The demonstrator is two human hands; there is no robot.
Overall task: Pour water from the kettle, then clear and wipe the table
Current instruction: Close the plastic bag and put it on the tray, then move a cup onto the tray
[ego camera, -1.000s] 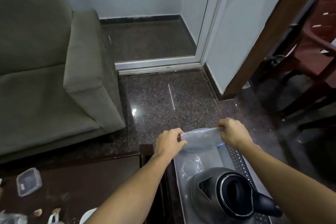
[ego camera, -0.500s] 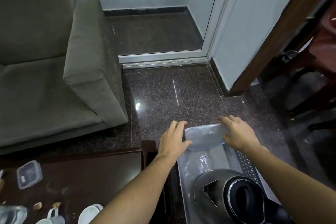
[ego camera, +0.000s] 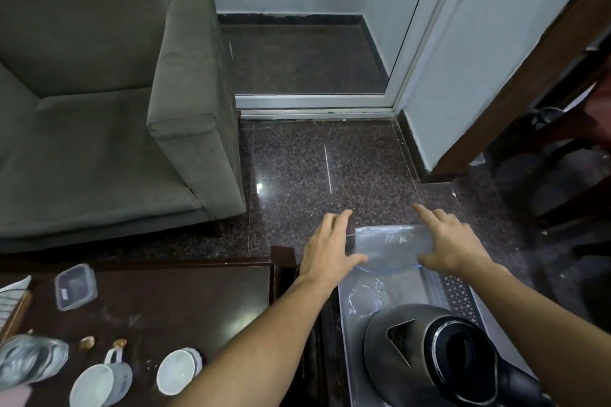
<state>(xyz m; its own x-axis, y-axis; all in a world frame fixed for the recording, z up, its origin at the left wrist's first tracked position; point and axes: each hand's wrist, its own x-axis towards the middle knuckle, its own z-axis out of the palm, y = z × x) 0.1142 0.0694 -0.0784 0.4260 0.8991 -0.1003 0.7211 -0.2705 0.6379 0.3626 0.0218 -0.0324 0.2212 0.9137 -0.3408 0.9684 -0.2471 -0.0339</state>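
A steel kettle (ego camera: 439,353) with a black open top and black handle stands on a silvery perforated tray (ego camera: 463,294) at the lower right. At the tray's far end lies a translucent bluish plastic piece (ego camera: 391,246). My left hand (ego camera: 329,243) rests at its left end, with fingers straight and the thumb touching the plastic. My right hand (ego camera: 449,238) lies on its right end with fingers extended. The dark wooden table (ego camera: 182,301) is at the lower left. On it stand two white cups (ego camera: 99,383) (ego camera: 178,370).
A clear plastic container (ego camera: 75,286), crumpled plastic (ego camera: 29,360) and small crumbs (ego camera: 87,342) also lie on the table. A grey-green armchair (ego camera: 99,142) stands at the left. Speckled dark floor lies ahead, a white door frame beyond, and dark chair legs at the right.
Both hands went from gripping the plastic piece with curled fingers to lying on its ends with fingers straight. The view tilted down, bringing the cups into sight.
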